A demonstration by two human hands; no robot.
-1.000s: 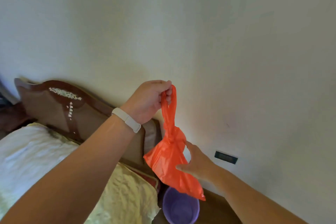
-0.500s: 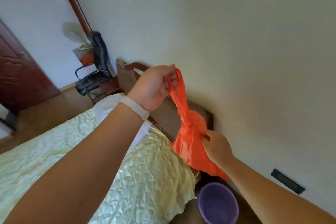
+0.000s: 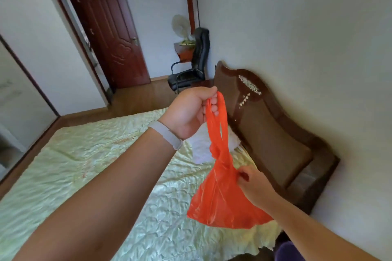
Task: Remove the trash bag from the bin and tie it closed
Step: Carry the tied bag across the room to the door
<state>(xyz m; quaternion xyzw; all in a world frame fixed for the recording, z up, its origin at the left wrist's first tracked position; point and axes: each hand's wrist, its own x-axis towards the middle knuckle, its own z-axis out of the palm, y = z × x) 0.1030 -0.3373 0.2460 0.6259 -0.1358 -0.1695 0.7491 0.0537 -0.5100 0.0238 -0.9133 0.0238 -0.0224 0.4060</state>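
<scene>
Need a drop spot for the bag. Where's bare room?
Widest free patch: the bedspread left of the left hand, toward the foot. Floor between bed and door is bare. Crowded by the headboard: pillow, bag, right hand, bin.

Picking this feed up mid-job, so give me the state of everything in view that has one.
Orange trash bag: out of the bin, held in the air, neck knotted.
Left hand: shut on the bag's handles.
Right hand: pinching the bag's side below the knot.
Purple bin: only an edge visible, contents unclear.
Door: open.
Office chair: unoccupied.
</scene>
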